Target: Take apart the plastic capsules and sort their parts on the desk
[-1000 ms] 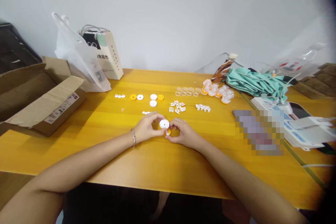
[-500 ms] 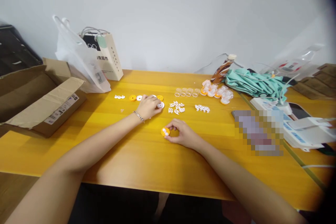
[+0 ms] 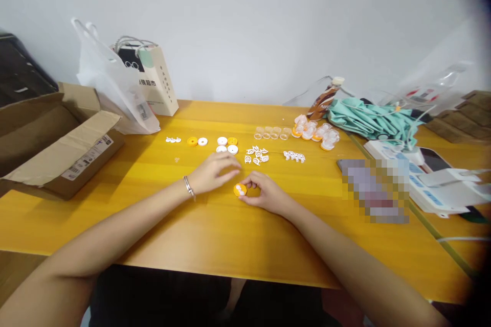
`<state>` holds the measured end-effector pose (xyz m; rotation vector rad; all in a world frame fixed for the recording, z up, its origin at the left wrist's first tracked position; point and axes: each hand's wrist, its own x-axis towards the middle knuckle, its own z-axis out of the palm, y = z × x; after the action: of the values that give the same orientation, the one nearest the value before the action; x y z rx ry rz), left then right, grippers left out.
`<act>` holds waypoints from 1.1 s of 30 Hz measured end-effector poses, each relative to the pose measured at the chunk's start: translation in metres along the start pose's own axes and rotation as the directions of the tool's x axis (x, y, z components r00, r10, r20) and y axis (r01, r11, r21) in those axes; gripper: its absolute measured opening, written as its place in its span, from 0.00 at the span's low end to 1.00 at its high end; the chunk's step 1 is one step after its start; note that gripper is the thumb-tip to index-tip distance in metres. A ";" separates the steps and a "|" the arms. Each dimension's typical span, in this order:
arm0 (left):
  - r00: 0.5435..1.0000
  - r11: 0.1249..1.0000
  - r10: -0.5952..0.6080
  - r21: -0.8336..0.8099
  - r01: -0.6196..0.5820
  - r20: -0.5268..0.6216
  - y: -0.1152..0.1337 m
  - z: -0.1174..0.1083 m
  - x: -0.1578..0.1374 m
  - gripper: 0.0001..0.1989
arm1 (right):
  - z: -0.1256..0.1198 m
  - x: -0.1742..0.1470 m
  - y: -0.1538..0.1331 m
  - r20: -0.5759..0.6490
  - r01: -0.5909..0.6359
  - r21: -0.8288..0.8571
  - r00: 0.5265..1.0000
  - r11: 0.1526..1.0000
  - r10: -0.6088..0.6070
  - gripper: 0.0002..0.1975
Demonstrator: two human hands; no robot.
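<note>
Orange disc (image 3: 240, 189) lies flat, face up; right hand (image 3: 264, 193) pinching it

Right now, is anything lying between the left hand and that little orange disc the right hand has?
Nothing visible. The left hand hovers just beside the orange disc, which the right hand pinches on the table; only bare wood shows between them.

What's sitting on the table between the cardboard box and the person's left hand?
In the head view, only bare yellow table lies between the cardboard box and the left hand. One tiny pale speck sits just beyond that stretch.
</note>
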<state>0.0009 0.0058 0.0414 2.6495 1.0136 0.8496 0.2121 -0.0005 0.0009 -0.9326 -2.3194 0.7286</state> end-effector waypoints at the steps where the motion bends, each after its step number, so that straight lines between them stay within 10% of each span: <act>1: 0.998 0.999 0.024 -0.044 -0.022 0.059 0.006 0.002 -0.007 0.09 | 0.000 0.000 0.000 0.003 0.002 -0.004 1.000 1.000 -0.002 0.09; 33: 0.986 0.992 -0.015 -0.118 0.036 0.167 0.011 0.017 -0.022 0.06 | -0.002 0.002 -0.002 0.047 0.064 -0.006 0.997 0.998 -0.064 0.10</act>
<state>0.0034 -0.0161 0.0218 2.5506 0.9229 0.6496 0.2116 0.0005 0.0045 -0.8490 -2.3834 0.7227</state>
